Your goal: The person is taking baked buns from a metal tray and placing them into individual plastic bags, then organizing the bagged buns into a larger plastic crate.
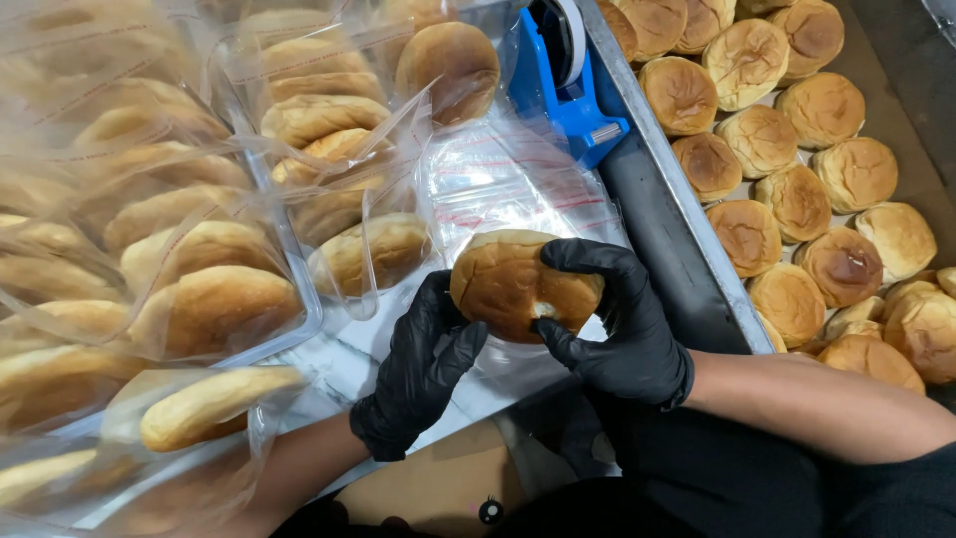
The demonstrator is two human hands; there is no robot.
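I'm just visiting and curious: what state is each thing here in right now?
Bun: unbagged, gripped by both hands.
Left hand: black-gloved, closed on the bun's left side.
Right hand: black-gloved, closed on the bun's right side.
Bagged buns: in clear bags.
Loose buns: unbagged, on tray.
Tape dispenser: untouched.

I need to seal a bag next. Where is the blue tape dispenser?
In the head view, the blue plastic tape dispenser sits top centre, against the metal tray's rim, behind the clear plastic bags.
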